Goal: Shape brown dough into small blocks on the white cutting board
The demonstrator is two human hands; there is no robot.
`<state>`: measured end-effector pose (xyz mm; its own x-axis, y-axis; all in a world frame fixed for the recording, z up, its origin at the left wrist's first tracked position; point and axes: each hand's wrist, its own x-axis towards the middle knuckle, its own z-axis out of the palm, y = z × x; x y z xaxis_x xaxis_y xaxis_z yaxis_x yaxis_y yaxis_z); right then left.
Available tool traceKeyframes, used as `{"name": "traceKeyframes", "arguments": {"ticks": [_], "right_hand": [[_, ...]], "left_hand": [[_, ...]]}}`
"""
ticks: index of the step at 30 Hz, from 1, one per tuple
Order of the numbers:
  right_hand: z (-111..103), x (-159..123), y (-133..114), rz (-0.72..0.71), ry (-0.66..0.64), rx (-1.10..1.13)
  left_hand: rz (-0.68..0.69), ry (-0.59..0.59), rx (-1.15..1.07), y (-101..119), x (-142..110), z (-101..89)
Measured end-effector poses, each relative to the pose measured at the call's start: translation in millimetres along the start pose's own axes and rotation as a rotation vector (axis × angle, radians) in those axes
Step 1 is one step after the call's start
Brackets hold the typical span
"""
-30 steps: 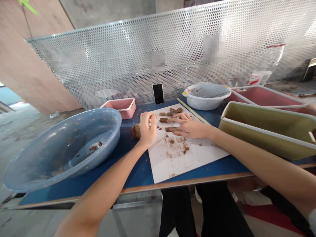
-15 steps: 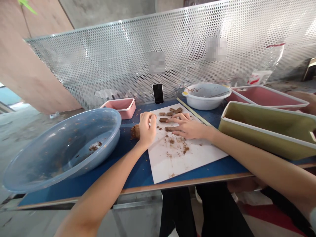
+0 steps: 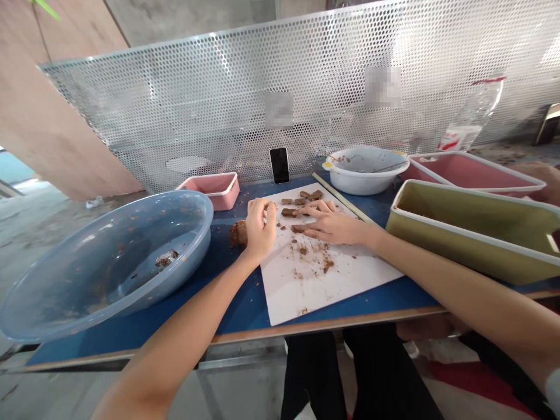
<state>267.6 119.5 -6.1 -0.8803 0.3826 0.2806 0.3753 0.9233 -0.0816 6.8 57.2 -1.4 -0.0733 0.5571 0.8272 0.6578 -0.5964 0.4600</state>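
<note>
A white board (image 3: 286, 291) lies on the blue table, smeared with brown crumbs. My right hand (image 3: 326, 221) rests over the board with its fingers spread, the fingertips on a brown clay-like strip (image 3: 300, 228) and close to a short block (image 3: 289, 212). Several more brown pieces (image 3: 311, 195) lie beyond those fingers. At the board's left edge, my left hand (image 3: 261, 228) is curled closed; anything inside its fingers is too small or hidden to name. Beside that hand sits a brown lump (image 3: 238, 233), partly covered by it.
To the left stands a large blue basin (image 3: 188, 280) with a brown clump inside. A small pink bin (image 3: 225, 200), a phone (image 3: 279, 165) and a white basin (image 3: 365, 184) line the back. On the right are a green bin (image 3: 455, 239), a pink bin (image 3: 481, 169) and a bottle (image 3: 470, 119).
The view has shifted very slightly. Both hands stay in nearly the same place and pose.
</note>
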Motion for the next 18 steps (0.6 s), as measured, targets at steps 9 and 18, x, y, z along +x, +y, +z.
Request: {"name": "traceKeyframes", "arguments": {"ticks": [9,18], "right_hand": [[0.8,4.9,-2.7,0.092,-0.04,0.077],[2.8,7.0,-3.4,0.071,-0.022,0.067]], "left_hand": [[0.005,-0.011,-0.012,-1.0,-1.3,0.7],[-0.009,-0.009,0.021,0.2,-1.1,1.2]]}}
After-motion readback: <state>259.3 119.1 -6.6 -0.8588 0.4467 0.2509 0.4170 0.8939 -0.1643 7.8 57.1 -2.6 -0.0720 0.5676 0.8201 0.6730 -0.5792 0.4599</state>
